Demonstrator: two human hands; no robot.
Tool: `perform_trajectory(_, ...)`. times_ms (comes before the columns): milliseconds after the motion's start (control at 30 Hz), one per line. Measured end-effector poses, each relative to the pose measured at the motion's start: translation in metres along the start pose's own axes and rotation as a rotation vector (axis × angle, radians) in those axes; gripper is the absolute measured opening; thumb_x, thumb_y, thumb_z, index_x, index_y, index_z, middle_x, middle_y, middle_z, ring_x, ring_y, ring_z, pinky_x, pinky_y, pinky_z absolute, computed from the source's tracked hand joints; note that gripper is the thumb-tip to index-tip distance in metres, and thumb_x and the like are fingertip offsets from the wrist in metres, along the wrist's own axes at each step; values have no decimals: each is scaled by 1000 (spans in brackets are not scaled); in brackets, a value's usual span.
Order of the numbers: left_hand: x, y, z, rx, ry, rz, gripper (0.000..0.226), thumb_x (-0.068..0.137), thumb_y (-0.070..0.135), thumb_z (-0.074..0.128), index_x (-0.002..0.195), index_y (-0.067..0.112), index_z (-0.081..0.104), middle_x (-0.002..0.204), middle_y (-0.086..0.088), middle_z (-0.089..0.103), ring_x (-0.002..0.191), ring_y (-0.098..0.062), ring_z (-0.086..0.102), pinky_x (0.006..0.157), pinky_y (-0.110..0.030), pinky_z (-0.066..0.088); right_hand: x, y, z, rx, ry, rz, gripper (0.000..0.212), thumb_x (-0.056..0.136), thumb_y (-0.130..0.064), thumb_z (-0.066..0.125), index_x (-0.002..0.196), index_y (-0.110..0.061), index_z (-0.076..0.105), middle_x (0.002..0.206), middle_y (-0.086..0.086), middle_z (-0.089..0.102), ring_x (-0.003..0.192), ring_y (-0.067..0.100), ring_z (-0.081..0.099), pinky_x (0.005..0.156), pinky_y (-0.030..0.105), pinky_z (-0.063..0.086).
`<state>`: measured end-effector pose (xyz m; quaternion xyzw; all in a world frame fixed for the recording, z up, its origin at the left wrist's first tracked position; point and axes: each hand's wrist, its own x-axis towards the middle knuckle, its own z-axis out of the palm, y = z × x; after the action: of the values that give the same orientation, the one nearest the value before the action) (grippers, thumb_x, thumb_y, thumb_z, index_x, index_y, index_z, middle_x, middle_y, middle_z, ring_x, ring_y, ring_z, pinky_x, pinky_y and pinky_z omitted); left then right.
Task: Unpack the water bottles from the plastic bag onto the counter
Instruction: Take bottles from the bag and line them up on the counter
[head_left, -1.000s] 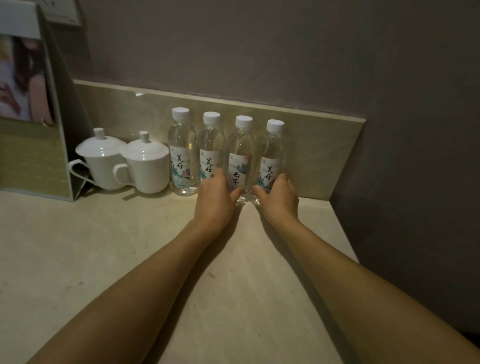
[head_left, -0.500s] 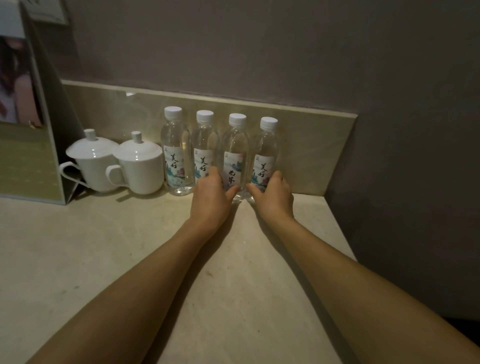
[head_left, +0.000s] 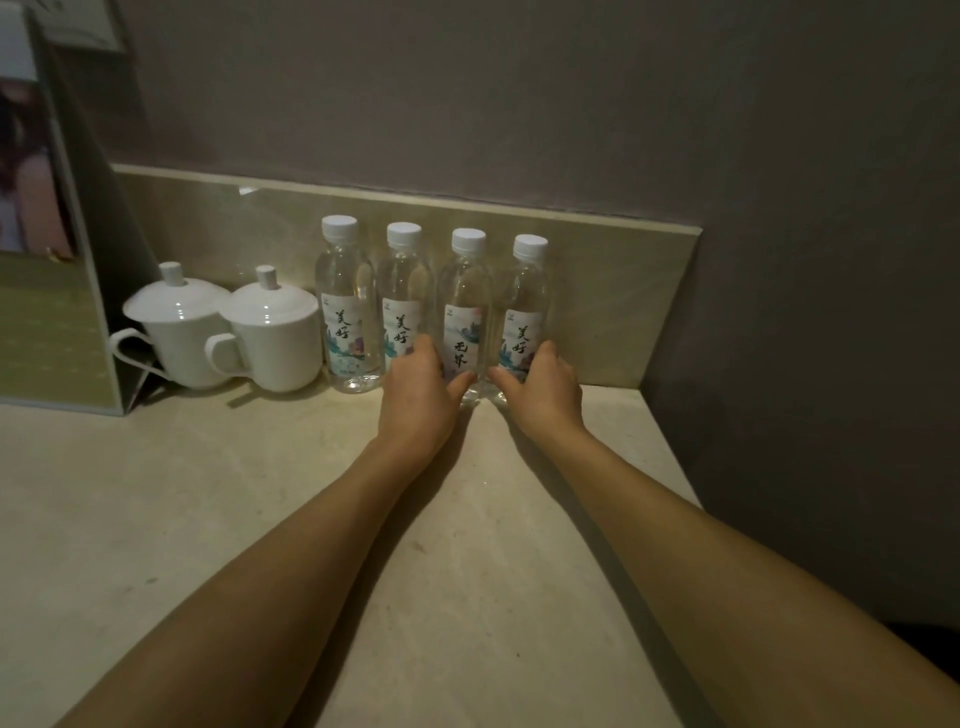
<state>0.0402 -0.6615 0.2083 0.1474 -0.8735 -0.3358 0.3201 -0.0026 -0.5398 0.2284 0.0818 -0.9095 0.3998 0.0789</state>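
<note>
Several clear water bottles with white caps and printed labels stand upright in a tight row on the beige counter (head_left: 249, 519), against the low backsplash. My left hand (head_left: 415, 397) curls around the base of the second bottle (head_left: 402, 283), and its thumb touches the third bottle (head_left: 464, 291). My right hand (head_left: 541, 389) wraps the base of the rightmost bottle (head_left: 527, 291). The leftmost bottle (head_left: 343, 291) stands untouched. No plastic bag is in view.
Two white lidded cups (head_left: 179, 332) (head_left: 275, 340) stand left of the bottles. A folded display stand (head_left: 52, 312) rises at the far left. The backsplash (head_left: 623, 296) and a dark side wall (head_left: 805, 364) close off the counter's back and right.
Both hands stay at the bottle bases and the bottles stay in line. The view has drifted slightly, nothing else.
</note>
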Motion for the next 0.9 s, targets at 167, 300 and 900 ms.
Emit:
perform_trajectory(167,-3,7,-6,-8,-31,-22,30,84,39,73,89,18,52,76,5,60,70,-15,62,55,-22,47,-2,-2,-7,37,-85,16,55,87,-36,70,127,-8,46,128,11,57,116,30,57,89,41,50)
perform_trajectory(300,-6,22,-18,-40,-19,-53,26,91,38,63,88,13,59,79,-3,67,74,-22,68,71,-43,59,-7,-1,-25,59,-78,-14,51,89,-34,68,126,-5,49,125,13,59,115,31,57,91,42,49)
perform_trajectory(900,-178,294,101,-360,-156,-21,24,90,39,53,89,16,60,87,-10,74,85,-31,71,81,-52,57,-100,192,-298,325,276,-121,28,93,-24,55,65,-19,57,64,4,67,60,18,62,64,35,52)
